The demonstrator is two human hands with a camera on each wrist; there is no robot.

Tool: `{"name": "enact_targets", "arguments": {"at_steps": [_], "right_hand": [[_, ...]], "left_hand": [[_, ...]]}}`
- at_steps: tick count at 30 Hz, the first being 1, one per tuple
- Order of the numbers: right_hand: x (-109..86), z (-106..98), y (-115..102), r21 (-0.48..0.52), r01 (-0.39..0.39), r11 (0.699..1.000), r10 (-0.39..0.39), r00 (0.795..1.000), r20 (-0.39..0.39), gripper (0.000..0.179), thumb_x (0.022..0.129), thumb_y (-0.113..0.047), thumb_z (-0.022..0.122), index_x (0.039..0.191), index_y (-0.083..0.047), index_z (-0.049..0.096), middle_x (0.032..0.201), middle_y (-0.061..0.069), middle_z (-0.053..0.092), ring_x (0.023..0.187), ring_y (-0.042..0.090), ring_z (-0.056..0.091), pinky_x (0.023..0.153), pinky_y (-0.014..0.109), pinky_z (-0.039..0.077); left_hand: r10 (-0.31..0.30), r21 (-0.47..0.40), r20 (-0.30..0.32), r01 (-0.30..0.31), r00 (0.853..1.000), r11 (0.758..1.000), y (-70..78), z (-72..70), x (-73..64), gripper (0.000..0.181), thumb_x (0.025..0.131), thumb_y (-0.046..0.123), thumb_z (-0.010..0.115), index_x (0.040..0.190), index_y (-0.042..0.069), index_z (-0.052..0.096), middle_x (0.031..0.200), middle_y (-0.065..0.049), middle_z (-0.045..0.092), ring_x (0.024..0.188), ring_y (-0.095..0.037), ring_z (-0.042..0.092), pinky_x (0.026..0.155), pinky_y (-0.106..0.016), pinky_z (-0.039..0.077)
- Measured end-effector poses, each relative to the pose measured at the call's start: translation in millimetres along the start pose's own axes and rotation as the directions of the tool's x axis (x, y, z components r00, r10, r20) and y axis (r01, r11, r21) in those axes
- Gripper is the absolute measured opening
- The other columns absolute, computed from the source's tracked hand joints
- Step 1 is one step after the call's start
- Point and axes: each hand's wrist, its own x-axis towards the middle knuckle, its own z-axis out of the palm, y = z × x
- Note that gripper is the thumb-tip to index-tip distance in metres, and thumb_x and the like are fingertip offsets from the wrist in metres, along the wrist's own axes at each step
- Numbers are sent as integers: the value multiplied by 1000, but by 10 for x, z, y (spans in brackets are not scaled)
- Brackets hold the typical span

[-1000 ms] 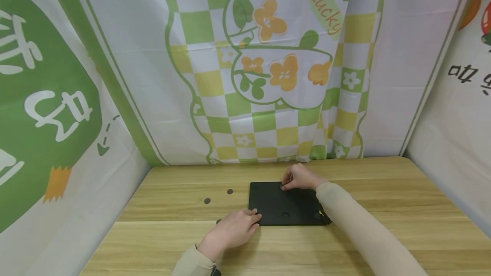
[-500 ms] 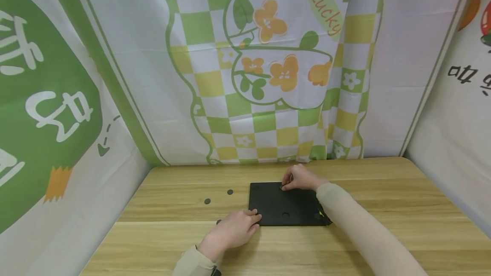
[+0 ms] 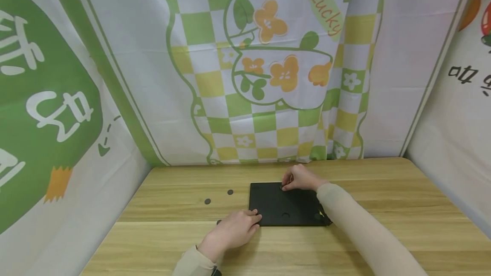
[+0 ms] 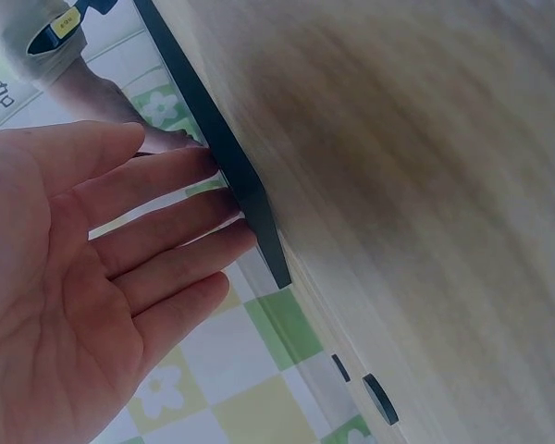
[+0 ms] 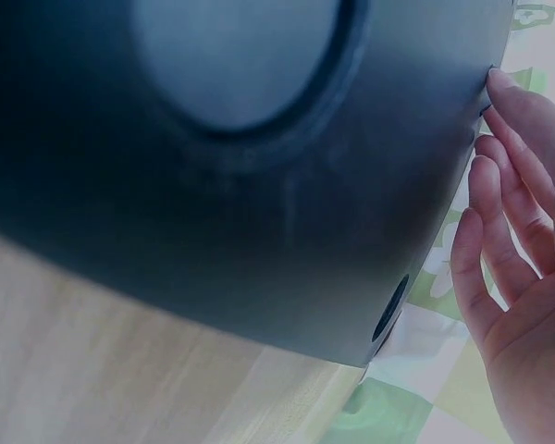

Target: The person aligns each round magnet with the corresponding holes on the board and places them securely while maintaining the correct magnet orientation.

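Note:
A flat black board (image 3: 268,201) with shallow round recesses lies on the wooden table. My left hand (image 3: 238,227) rests its straight fingertips on the board's near-left corner; the left wrist view shows those fingers (image 4: 180,217) against the board's edge, palm bare. At the far edge, my right hand (image 3: 301,178) pinches a small dark disc (image 3: 281,187) close against the board, mostly covered by thumb and fingertips. In the right wrist view, the thumb and index tips meet the board's surface while the other fingers (image 5: 495,217) stay loosely bent.
Two dark discs, one farther back (image 3: 230,192) and one more to the left (image 3: 207,201), lie left of the board. Another disc (image 3: 219,222) is partly hidden behind the left hand. A black-and-yellow item (image 3: 322,213) sits by the right sleeve. Printed curtains (image 3: 268,131) surround the table (image 3: 172,237).

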Motion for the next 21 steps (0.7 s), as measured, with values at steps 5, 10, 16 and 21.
{"name": "enact_targets", "arguments": {"at_steps": [5, 10, 16, 21], "right_hand": [[-2, 5, 10, 2, 2, 1000, -2, 1000, -1, 11, 75, -25, 80, 82, -18, 75, 78, -9, 70, 68, 0, 61, 61, 18, 51], [-3, 13, 28, -16, 13, 1000, -13, 1000, 2, 11, 76, -27, 80, 83, -20, 75, 80, -11, 70, 69, 0, 61, 62, 17, 51], [-19, -10, 34, -25, 48, 999, -48, 999, 9, 11, 76, -26, 79, 84, -19, 75, 81, -10, 70, 70, 1, 61, 64, 19, 51], [-61, -28, 36, -31, 79, 996, -79, 997, 17, 10, 78, -23, 78, 85, -17, 74, 83, -8, 70, 71, 2, 62, 65, 19, 52]], "left_hand": [[8, 5, -6, -8, 1000, 1000, -1, 6, 3, 35, 98, 24, 51, 127, 8, 62, 130, -12, 59, 119, -23, 58, 97, -36, 49], [7, 2, 1, -7, 1000, 1000, -5, 18, 7, 35, 98, 24, 51, 127, 9, 61, 131, -12, 59, 120, -22, 58, 97, -36, 49], [17, 9, -12, -17, 1000, 1000, -22, 30, 16, 35, 97, 23, 51, 126, 8, 62, 130, -13, 59, 118, -23, 59, 96, -36, 50], [23, 12, -14, -23, 1000, 1000, -32, 35, 25, 35, 98, 24, 50, 126, 8, 62, 130, -13, 59, 118, -23, 59, 96, -36, 50]]}}
